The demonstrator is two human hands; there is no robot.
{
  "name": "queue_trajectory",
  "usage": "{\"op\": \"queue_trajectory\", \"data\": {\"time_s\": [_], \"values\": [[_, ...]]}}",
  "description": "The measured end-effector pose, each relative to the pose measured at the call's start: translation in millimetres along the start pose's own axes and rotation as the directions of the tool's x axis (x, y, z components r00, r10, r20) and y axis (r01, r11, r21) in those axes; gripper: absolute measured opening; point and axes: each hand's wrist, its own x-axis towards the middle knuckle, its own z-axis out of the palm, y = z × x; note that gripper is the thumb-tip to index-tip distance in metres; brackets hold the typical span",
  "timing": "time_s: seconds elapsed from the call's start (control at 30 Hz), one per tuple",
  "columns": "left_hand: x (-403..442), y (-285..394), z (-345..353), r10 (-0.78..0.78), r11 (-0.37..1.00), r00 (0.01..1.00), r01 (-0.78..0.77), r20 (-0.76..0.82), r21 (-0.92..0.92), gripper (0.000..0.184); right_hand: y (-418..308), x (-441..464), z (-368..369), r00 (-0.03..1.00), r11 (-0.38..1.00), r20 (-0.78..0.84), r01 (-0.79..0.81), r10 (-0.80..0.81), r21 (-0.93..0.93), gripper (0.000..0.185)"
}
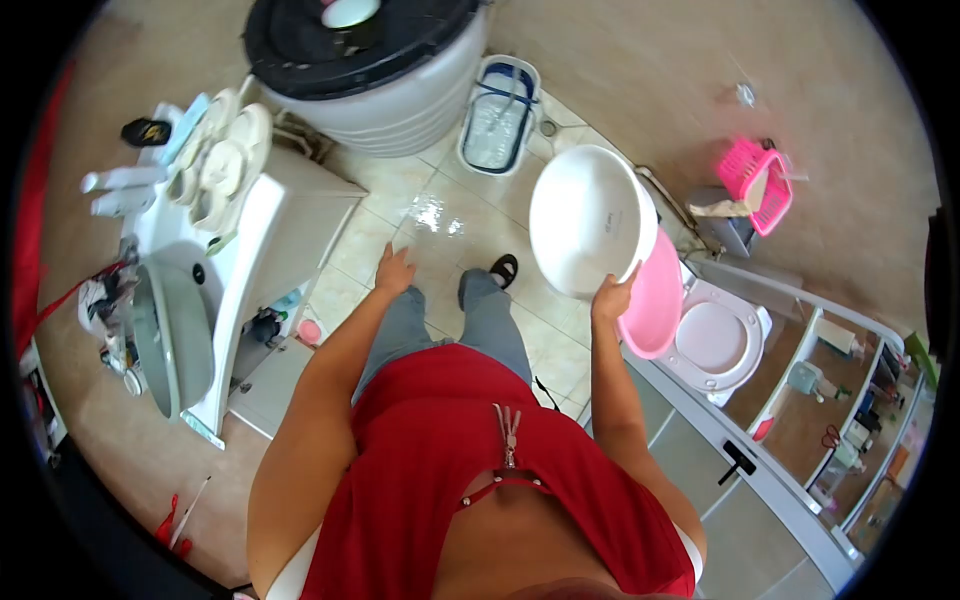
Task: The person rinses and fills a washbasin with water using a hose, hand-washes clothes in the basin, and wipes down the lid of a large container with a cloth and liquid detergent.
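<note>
In my right hand (pixel 611 298) is the near rim of a large white basin (pixel 585 220), tilted so that its inside faces left. Behind it, close to the toilet, a pink basin (pixel 655 300) shows in part. My left hand (pixel 396 268) hangs over the tiled floor with nothing in it, its fingers stretched out and apart. Beyond both hands, a rectangular bucket (pixel 530 135) with a blue inner rim stands on the floor.
At the top stands a big white barrel (pixel 400 120) with a black lid. The left side has a sink counter (pixel 255 235) with light shoes (pixel 225 150) and a grey-green basin (pixel 185 335). Right are the toilet (pixel 712 340), a pink basket (pixel 755 180) and shelves (pixel 800 370) of bottles.
</note>
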Motion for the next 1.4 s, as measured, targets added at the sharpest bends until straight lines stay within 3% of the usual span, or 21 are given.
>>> {"op": "queue_trajectory", "data": {"time_s": [0.07, 0.1, 0.13, 0.17, 0.2, 0.23, 0.3, 0.37, 0.4, 0.47, 0.6, 0.7, 0.73, 0.87, 0.97, 1.03, 1.1, 1.17, 1.27, 1.37, 1.4], "values": [[-15.7, -61.5, -14.5, 0.065, 0.996, 0.972, -0.076, 0.227, 0.041, 0.048, 50.2, 19.2, 64.8, 0.976, 0.987, -0.168, 0.121, -0.138, -0.107, 0.058], [-29.7, -87.0, -15.2, 0.111, 0.981, 0.983, -0.132, 0.147, 0.139, 0.047, 74.5, 32.5, 95.8, 0.934, 0.970, -0.261, 0.227, -0.243, -0.087, 0.056], [-31.3, -121.1, -0.7, 0.029, 0.999, 0.998, -0.031, 0.053, 0.040, 0.047, 36.8, -3.9, 58.9, 0.950, 0.944, -0.058, 0.297, -0.308, -0.141, 0.041], [-62.5, -98.4, -49.3, -0.037, 0.998, 0.998, 0.034, 0.060, 0.058, 0.052, 21.3, -20.1, 53.9, 0.990, 0.865, 0.018, 0.113, -0.140, 0.488, 0.037], [-66.1, -118.5, -53.5, -0.058, 0.998, 0.998, 0.058, 0.012, 0.000, 0.051, 15.1, -24.7, 62.1, 0.989, 0.580, 0.123, -0.052, -0.083, 0.813, 0.037], [-78.0, -119.8, -74.2, -0.053, 0.997, 0.997, 0.049, -0.059, -0.068, 0.048, -13.5, -49.9, 53.8, 0.986, 0.398, 0.159, -0.123, -0.058, 0.909, 0.037], [-103.0, -114.5, -122.7, -0.040, 0.975, 0.982, -0.002, -0.187, -0.223, 0.044, -40.1, -67.1, 43.1, 0.903, 0.336, 0.429, -0.408, 0.011, 0.849, 0.030], [-116.8, -117.0, -151.3, -0.051, 0.911, 0.950, -0.082, -0.307, -0.403, 0.040, -30.5, -33.8, 72.0, 0.803, 0.401, 0.596, -0.556, 0.030, 0.728, 0.031], [-120.4, -122.7, -157.3, -0.048, 0.921, 0.887, -0.138, -0.459, -0.364, 0.033, -47.7, -45.7, 66.4, 0.768, 0.384, 0.639, -0.602, 0.039, 0.700, 0.033], [-140.7, -124.8, -178.9, -0.131, 0.887, 0.842, -0.136, -0.523, -0.441, 0.028, -85.3, -80.4, 40.3, 0.687, 0.346, 0.725, -0.694, 0.055, 0.631, 0.036], [-187.2, -139.0, -199.4, -0.233, 0.867, 0.673, -0.183, -0.702, -0.463, 0.023, -135.8, -130.7, 1.3, 0.679, 0.501, 0.728, -0.601, -0.091, 0.623, 0.019], [-227.7, -156.9, -200.2, -0.361, 0.791, 0.621, -0.190, -0.696, -0.581, 0.024, -168.2, -158.4, -26.5, 0.677, 0.504, 0.691, -0.518, -0.253, 0.692, 0.018], [-243.0, -157.9, -203.0, -0.438, 0.750, 0.614, -0.152, -0.657, -0.643, 0.019, -168.9, -151.9, -31.3, 0.624, 0.565, 0.708, -0.471, -0.330, 0.678, 0.017], [-299.4, -156.9, -229.7, -0.596, 0.627, 0.436, -0.274, -0.675, -0.730, 0.018, -173.9, -129.7, -27.9, 0.539, 0.646, 0.723, -0.374, -0.433, 0.665, 0.011], [-336.2, -175.1, -259.5, -0.605, 0.695, 0.270, -0.281, -0.749, -0.662, 0.026, -182.1, -148.6, -37.9, 0.583, 0.597, 0.686, -0.382, -0.436, 0.705, 0.011], [-347.1, -196.0, -296.1, -0.511, 0.796, 0.080, -0.332, -0.856, -0.506, 0.027, -188.0, -170.5, -50.0, 0.613, 0.569, 0.670, -0.398, -0.418, 0.720, 0.013], [-355.6, -220.4, -338.9, -0.499, 0.822, 0.067, -0.280, -0.864, -0.497, 0.035, -192.1, -177.0, -52.8, 0.597, 0.574, 0.665, -0.377, -0.449, 0.727, 0.015], [-346.7, -270.0, -378.0, -0.416, 0.908, 0.048, -0.029, -0.908, -0.417, 0.052, -187.8, -176.6, -51.4, 0.539, 0.611, 0.669, -0.320, -0.511, 0.724, 0.019], [-321.5, -339.7, -435.2, -0.244, 0.970, 0.071, 0.029, -0.967, -0.242, 0.081, -199.4, -231.4, -75.7, 0.579, 0.626, 0.637, -0.259, -0.509, 0.735, 0.022], [-290.1, -392.4, -484.2, -0.415, 0.908, 0.189, 0.029, -0.890, -0.417, 0.109, -207.9, -282.4, -79.9, 0.577, 0.601, 0.570, -0.164, -0.585, 0.782, 0.039], [-281.2, -407.1, -498.7, -0.436, 0.900, 0.266, 0.149, -0.860, -0.410, 0.124, -206.0, -283.7, -74.9, 0.539, 0.641, 0.583, -0.099, -0.608, 0.761, 0.045]]}}
